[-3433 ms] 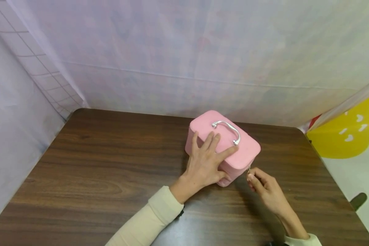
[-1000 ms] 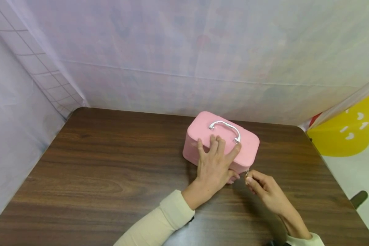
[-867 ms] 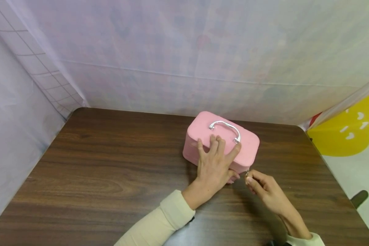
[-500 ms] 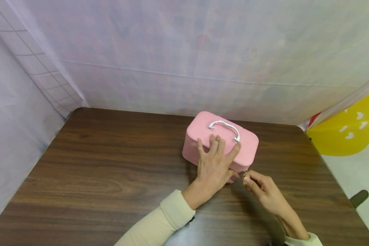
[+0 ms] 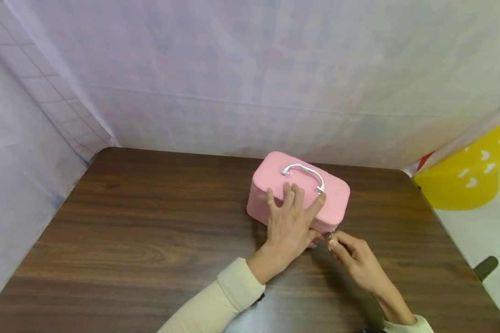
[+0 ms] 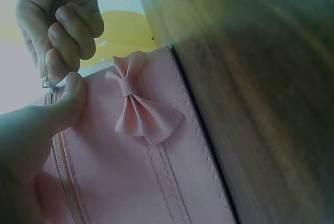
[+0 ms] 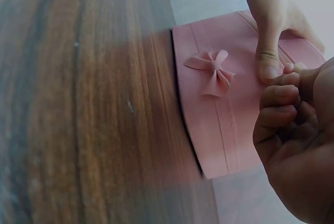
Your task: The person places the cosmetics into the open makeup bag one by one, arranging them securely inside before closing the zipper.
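Observation:
A pink vanity case [image 5: 337, 196] with a silver handle [image 5: 313, 171] stands upright on the table, its lid down. My left hand [image 5: 289, 226] rests on the lid with fingers spread, and its thumb [image 6: 68, 104] presses the side beside the zipper [image 6: 63, 172]. At the near right corner my right hand [image 5: 358, 261] pinches the metal zipper pull [image 6: 50, 84] between thumb and curled forefinger. Below the zipper a pink bow [image 7: 215, 67] decorates the side. In the right wrist view, the right hand's fingers hide the pull.
The brown wooden table [image 5: 129, 231] carries the case near its far edge. Behind it hangs a pale curtain [image 5: 233, 69], with a white sheet [image 5: 16, 162] at the left. A yellow printed shape [image 5: 462, 185] shows on the white surface at the right.
The case has turned slightly and shifted a little left. My left hand has slid right along it. My right hand has drawn the zipper pull a short way left, round the corner.

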The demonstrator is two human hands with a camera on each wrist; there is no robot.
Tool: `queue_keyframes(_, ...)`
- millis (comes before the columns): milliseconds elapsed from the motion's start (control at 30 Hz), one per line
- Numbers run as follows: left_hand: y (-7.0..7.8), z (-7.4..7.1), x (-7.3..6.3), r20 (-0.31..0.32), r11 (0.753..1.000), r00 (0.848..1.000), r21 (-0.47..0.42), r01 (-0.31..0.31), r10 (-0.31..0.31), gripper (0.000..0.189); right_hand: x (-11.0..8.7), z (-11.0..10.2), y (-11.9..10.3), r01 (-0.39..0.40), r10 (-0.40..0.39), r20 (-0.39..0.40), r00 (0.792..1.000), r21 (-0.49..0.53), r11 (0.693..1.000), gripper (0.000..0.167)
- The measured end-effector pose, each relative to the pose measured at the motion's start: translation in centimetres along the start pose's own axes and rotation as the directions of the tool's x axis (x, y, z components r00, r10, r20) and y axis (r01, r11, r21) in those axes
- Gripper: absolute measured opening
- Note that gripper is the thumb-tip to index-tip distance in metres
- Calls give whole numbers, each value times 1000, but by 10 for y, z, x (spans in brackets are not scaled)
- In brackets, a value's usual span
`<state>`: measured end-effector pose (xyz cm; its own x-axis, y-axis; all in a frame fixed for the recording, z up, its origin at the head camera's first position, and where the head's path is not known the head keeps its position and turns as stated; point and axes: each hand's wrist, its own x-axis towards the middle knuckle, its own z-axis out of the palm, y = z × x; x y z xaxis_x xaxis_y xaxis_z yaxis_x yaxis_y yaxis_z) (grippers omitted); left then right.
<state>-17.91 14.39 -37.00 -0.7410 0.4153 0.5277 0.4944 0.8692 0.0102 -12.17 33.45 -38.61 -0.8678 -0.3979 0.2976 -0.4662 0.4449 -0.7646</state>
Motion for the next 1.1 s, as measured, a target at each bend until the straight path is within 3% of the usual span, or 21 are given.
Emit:
queue_keyframes(200,-1,1,0,-18,1000,1000,12,-9,9,95,0,-1,-2,-7,7,7,1000,0,1000,23)
queue_keyframes(433,-12,-6,1,41,998,998,15,-55,54,92,3,-1,0,-10,8,-28,1000,-58,998,25)
queue_keyframes(667,-52,-13,3,18,986,989,-81,-145,147,80,2,3,3,11,-17,-44,999,-126,992,28)
queue_keyframes(933,-94,-7,6,-32,934,946,-156,-323,322,67,-1,6,-4,-15,-1,-70,998,-236,972,30)
queue_keyframes(1100,-116,-1,8,-73,917,958,-278,-285,276,64,-1,5,0,29,-51,-84,995,-253,967,30)
